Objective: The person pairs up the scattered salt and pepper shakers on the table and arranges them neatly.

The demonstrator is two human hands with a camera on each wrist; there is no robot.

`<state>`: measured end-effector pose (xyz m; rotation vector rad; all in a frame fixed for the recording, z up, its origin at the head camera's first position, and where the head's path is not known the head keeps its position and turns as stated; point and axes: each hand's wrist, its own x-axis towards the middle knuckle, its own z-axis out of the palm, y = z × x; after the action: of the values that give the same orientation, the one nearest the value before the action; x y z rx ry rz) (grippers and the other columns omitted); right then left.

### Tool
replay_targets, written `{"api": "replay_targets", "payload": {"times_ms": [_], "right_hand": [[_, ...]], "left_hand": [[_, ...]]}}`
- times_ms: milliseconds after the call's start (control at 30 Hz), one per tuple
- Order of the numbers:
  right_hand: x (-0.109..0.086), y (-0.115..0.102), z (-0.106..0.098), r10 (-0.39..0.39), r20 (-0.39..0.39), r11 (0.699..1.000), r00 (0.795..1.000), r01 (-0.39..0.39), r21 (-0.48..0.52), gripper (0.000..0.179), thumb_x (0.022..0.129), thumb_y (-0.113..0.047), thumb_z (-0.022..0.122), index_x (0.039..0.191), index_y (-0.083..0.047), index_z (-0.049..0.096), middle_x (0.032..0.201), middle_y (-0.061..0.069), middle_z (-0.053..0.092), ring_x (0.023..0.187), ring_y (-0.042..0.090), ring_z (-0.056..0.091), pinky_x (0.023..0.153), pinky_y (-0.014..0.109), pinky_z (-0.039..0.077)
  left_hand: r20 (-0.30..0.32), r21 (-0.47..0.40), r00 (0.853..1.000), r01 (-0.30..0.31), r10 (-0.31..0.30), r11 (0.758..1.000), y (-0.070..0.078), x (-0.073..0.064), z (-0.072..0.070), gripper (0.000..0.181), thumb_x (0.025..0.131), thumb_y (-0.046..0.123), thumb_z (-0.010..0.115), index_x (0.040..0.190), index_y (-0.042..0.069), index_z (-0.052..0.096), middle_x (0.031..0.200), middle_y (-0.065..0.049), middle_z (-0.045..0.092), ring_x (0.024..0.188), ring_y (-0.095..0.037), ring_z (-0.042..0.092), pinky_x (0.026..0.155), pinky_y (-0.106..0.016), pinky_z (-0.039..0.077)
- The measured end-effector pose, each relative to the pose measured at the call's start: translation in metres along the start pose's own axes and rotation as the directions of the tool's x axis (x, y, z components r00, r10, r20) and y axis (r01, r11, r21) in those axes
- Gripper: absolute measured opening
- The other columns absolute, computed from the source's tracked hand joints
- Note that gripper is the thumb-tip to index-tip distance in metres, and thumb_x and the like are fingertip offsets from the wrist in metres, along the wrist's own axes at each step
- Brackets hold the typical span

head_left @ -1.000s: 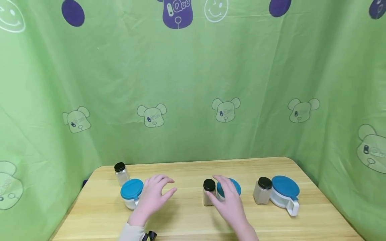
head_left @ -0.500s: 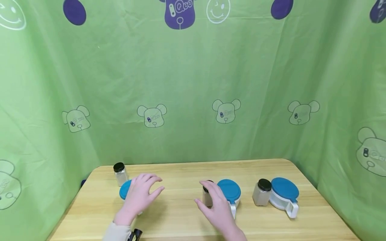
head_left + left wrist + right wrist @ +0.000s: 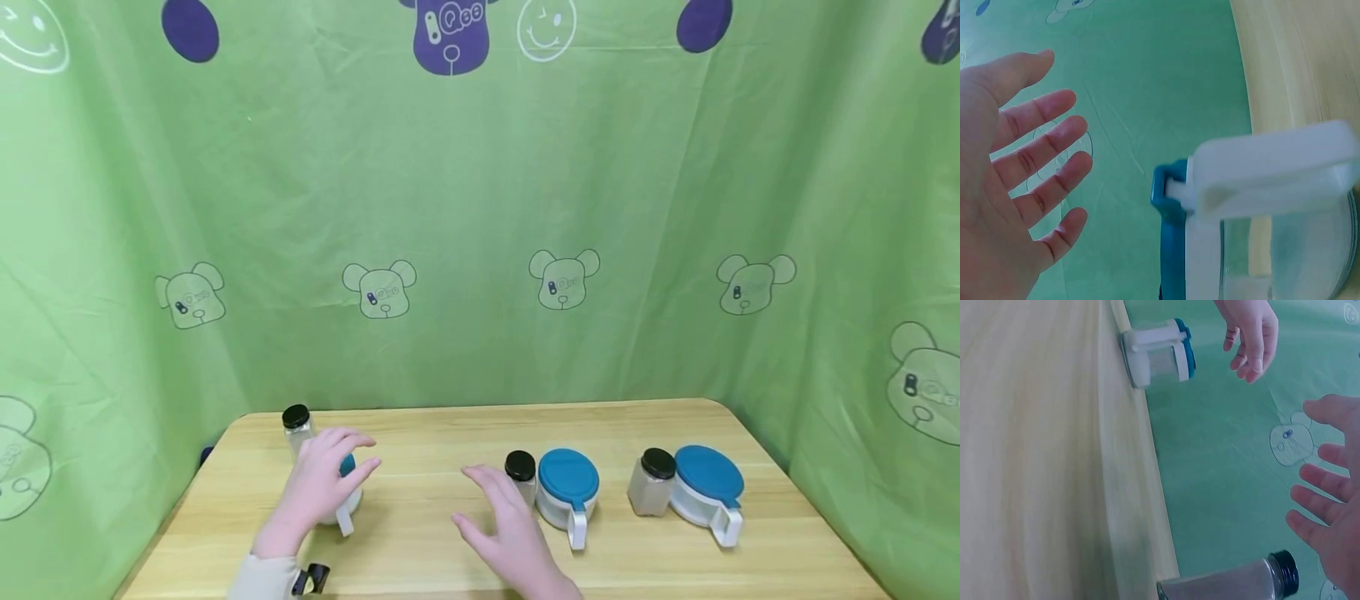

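Note:
My left hand (image 3: 318,483) hovers with relaxed, spread fingers and holds nothing. In the head view it partly hides a blue-lidded jar with a white handle (image 3: 348,500); the left wrist view shows a gap between palm and jar handle (image 3: 1272,169). My right hand (image 3: 510,533), also spread and holding nothing, is left of the middle blue-lidded jar (image 3: 567,487). Its fingers cover part of a small black-capped spice jar (image 3: 521,471). In the right wrist view that hand (image 3: 1341,494) stays apart from the black-capped jar (image 3: 1229,586).
Behind my left hand stands another black-capped jar (image 3: 297,421). To the right, a black-capped jar (image 3: 651,487) stands beside a wider blue-lidded jar with a handle (image 3: 705,483). The wooden table (image 3: 420,550) is backed by a green patterned curtain (image 3: 472,358).
Both hands have moved left. The right hand has come away from in front of the middle blue-lidded jar, while the left hand has moved across the left one. The jars have stayed put.

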<state>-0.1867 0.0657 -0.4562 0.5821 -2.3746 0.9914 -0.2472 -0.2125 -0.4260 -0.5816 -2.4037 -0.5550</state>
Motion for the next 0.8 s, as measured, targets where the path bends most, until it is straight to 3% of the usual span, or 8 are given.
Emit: {"api": "replay_targets", "payload": {"times_ms": [433,800], "right_hand": [[0.002,-0.015,0.02,-0.03,0.168,0.999,0.985,0.022,0.049,0.057,0.088,-0.034,0.071,0.138,-0.016,0.05,0.137,0.0,0.054,0.125,0.02,0.054,0.102,0.043,0.049],[0.013,-0.029,0.039,-0.144,0.201,0.99,0.969,0.138,0.044,0.058,0.092,-0.039,0.065,0.141,-0.013,0.047,0.138,0.004,0.054,0.125,0.022,0.054,0.102,0.042,0.05]], "left_hand": [[-0.011,-0.025,0.997,0.08,-0.081,0.996,-0.014,-0.004,-0.016,0.026,0.083,0.028,0.077,0.105,0.016,0.072,0.106,-0.003,0.071,0.106,-0.026,0.06,0.093,-0.053,0.041],[-0.016,-0.029,0.987,0.158,-0.158,0.987,-0.027,-0.008,-0.028,0.025,0.087,0.03,0.073,0.107,0.015,0.071,0.11,-0.003,0.069,0.113,-0.028,0.056,0.094,-0.058,0.039]]}}
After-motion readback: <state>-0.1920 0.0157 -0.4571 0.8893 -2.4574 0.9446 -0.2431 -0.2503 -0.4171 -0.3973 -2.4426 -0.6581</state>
